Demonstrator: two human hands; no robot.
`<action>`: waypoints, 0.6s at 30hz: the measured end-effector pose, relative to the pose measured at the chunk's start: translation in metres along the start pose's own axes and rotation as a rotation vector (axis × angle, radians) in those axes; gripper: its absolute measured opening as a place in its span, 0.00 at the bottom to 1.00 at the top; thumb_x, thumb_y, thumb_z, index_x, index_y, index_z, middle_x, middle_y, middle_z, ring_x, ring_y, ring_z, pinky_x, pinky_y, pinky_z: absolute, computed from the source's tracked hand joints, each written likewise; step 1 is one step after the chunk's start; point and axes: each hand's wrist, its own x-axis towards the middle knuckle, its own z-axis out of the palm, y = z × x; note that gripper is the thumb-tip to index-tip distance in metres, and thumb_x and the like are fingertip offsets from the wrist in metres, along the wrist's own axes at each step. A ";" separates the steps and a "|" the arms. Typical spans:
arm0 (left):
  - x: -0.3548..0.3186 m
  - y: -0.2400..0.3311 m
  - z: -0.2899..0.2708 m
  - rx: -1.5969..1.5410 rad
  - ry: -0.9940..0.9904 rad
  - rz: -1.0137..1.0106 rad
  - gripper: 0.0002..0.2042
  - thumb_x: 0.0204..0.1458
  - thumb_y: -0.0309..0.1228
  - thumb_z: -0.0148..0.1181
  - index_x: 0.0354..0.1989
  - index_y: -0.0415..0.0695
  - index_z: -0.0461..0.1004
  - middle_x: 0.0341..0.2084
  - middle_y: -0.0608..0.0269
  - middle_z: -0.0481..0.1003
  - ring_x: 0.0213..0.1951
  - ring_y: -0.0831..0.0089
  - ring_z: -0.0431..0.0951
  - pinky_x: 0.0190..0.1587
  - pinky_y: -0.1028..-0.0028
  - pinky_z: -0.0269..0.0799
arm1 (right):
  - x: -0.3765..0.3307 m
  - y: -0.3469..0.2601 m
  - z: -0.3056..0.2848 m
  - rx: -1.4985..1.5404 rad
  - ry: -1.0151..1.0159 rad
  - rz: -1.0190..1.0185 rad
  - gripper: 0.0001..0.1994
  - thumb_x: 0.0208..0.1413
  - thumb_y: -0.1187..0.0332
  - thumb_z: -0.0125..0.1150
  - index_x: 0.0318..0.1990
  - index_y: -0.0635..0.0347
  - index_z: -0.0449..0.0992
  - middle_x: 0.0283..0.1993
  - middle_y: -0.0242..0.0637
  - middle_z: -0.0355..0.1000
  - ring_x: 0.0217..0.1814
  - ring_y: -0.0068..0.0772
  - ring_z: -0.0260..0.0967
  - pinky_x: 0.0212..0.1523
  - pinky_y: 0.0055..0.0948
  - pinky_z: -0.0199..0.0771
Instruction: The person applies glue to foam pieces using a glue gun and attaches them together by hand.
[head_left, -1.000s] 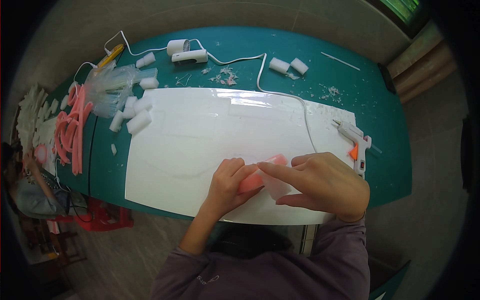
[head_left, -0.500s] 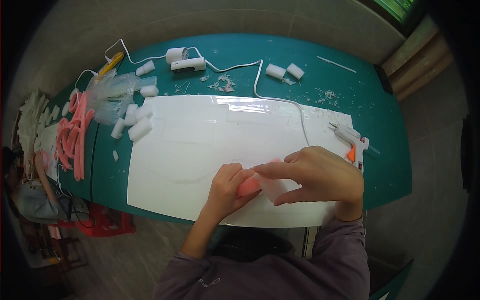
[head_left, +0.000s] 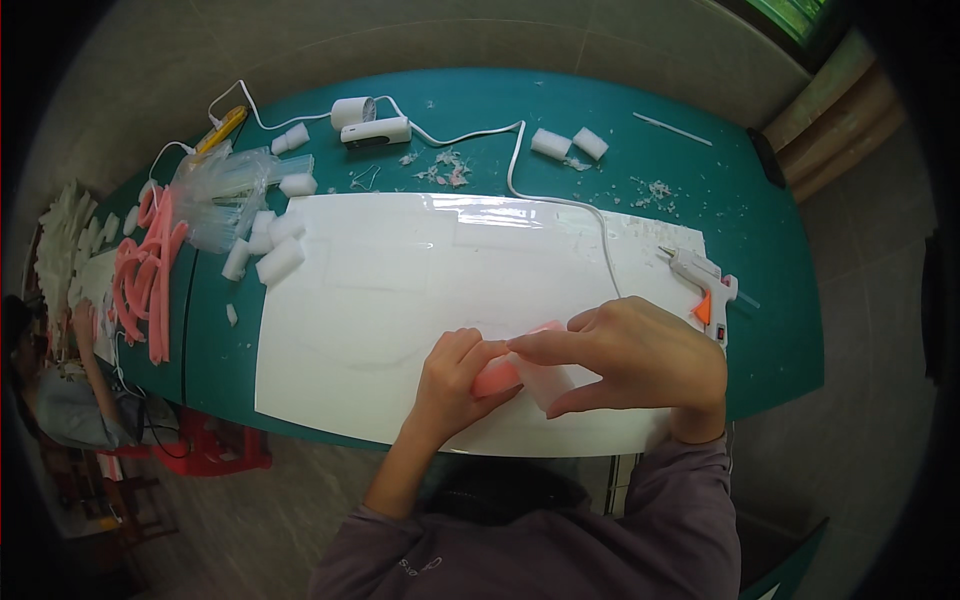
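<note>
Both hands meet over the near edge of a glossy white sheet [head_left: 400,290] on a teal table [head_left: 760,270]. My left hand [head_left: 455,380] grips a short pink foam piece [head_left: 497,377] from the left. My right hand [head_left: 630,360] pinches the same pink piece from the right, and a small white foam piece [head_left: 553,381] sits under its fingers, touching the pink one. A white glue gun [head_left: 705,283] with an orange trigger lies just beyond my right hand on the sheet's right end.
White foam blocks [head_left: 270,250] and a clear bag [head_left: 225,195] lie at the sheet's left. Pink foam tubes [head_left: 145,275] pile at the far left. A small white device [head_left: 375,130] with a white cable [head_left: 520,165], two more foam blocks [head_left: 570,145] and scraps sit at the back.
My hands have stayed together on the pink piece, with the right fingers shifting slightly over it. The view has drifted a little; nothing else has moved.
</note>
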 end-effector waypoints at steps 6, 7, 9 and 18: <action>0.001 0.001 0.000 -0.009 0.003 -0.021 0.18 0.29 0.30 0.68 0.33 0.46 0.70 0.21 0.62 0.64 0.24 0.64 0.66 0.27 0.69 0.61 | -0.001 -0.002 0.001 -0.046 0.036 0.016 0.22 0.37 0.64 0.66 0.43 0.57 0.70 0.21 0.41 0.69 0.26 0.42 0.68 0.26 0.35 0.64; 0.001 0.001 -0.001 -0.004 0.002 -0.015 0.18 0.29 0.30 0.68 0.32 0.46 0.70 0.21 0.62 0.64 0.24 0.64 0.66 0.27 0.69 0.61 | -0.002 -0.003 0.002 -0.057 0.048 0.008 0.22 0.37 0.64 0.66 0.42 0.58 0.70 0.21 0.40 0.68 0.26 0.42 0.68 0.26 0.35 0.64; 0.001 0.000 0.000 0.001 0.002 -0.010 0.19 0.29 0.29 0.68 0.32 0.45 0.70 0.21 0.62 0.64 0.24 0.64 0.66 0.27 0.69 0.61 | -0.002 -0.003 0.003 -0.067 0.061 0.001 0.21 0.37 0.64 0.66 0.42 0.58 0.70 0.21 0.40 0.68 0.26 0.42 0.67 0.25 0.35 0.64; -0.002 -0.001 0.001 -0.035 0.019 -0.062 0.19 0.28 0.28 0.68 0.34 0.46 0.70 0.21 0.61 0.64 0.24 0.63 0.66 0.26 0.68 0.62 | -0.001 -0.004 0.008 -0.089 0.087 -0.020 0.20 0.38 0.64 0.66 0.40 0.59 0.69 0.21 0.40 0.67 0.25 0.42 0.67 0.25 0.35 0.63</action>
